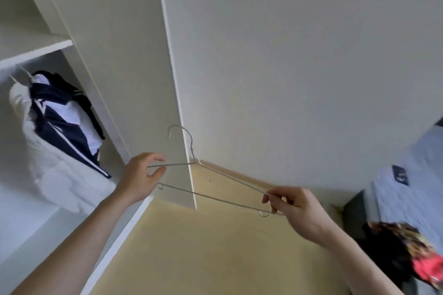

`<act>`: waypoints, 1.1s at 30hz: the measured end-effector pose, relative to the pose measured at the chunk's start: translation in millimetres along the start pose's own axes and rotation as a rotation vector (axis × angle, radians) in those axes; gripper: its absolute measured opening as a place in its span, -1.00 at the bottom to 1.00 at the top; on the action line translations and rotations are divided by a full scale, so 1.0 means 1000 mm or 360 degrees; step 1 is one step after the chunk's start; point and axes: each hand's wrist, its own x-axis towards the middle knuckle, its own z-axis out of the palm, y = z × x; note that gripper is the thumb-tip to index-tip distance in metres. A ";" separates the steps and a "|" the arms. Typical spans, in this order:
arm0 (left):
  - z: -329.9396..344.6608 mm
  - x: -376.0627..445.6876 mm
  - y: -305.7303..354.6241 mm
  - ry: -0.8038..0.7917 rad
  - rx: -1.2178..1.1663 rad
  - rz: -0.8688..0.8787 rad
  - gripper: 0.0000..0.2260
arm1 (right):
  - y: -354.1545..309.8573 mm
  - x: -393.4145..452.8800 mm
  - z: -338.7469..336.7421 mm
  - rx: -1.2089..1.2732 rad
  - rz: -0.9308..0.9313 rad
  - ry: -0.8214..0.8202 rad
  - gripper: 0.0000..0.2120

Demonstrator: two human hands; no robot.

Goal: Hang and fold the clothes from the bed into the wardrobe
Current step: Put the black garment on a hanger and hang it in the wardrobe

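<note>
Left hand [141, 176]: forearm reaching up from lower left, fingers and thumb curled, pinching the left end of the hanger [211, 184] by its upper wire. Right hand [294, 206]: forearm reaching up from lower right, fingertips and thumb pinching the hanger's right corner where the upper and lower wires meet. Hanger: thin pale wire, bare of clothing, held between both hands in front of the wardrobe [134, 60], hook up, tilted with its right end lower; small notch hooks show near each end of the bottom wire. Wardrobe: white, open on the left, with a shelf [36, 51] above the hanging space. Contents of the hanging space: a white garment [55, 175] and a navy-and-white jacket [64, 122], both hung side by side and touching; their hanger hooks show faintly at the top. Bed [407, 175]: at the right edge, pale blue cover, well apart from the wardrobe. On or beside it at lower right, a dark patterned garment [402, 246] with a red patch; blurred, so its exact footing cannot be told. Floor [215, 246]: pale yellow.
</note>
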 end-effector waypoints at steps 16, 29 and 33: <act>0.328 -0.083 0.331 -0.0848 -0.0289 0.0198 -0.78 | 0.282 -0.271 -0.164 -0.0207 0.0786 0.0698 -0.85; 0.581 -0.085 0.514 -0.1422 -0.0279 0.0569 -0.85 | 0.412 -0.361 -0.238 0.0412 0.1402 0.1356 -0.80; 0.643 -0.072 0.546 -0.1543 -0.0080 0.0622 -0.75 | 0.450 -0.364 -0.265 0.0430 0.1577 0.1435 -0.79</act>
